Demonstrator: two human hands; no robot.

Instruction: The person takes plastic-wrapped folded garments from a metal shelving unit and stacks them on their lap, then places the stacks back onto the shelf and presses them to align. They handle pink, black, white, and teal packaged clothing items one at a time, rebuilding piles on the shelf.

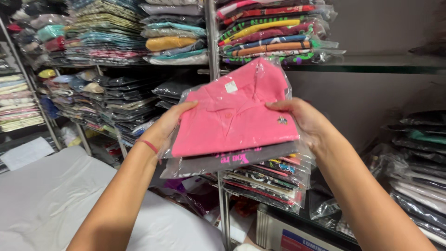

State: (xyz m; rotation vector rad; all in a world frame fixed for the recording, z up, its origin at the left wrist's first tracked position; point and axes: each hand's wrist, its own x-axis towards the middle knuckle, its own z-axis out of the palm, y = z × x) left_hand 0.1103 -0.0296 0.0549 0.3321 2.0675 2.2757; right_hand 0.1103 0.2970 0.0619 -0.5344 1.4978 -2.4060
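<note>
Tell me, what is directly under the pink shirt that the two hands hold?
Under the pink shirt lies a grey folded garment in clear plastic, with pink lettering. Only its front edge shows; the rest is covered.

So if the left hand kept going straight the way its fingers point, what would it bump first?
Probably the pink bagged shirt that the left hand already grips at its edge. Past that, the fingers aim toward the shelf post and stacked folded clothes, though depth is hard to judge.
</note>
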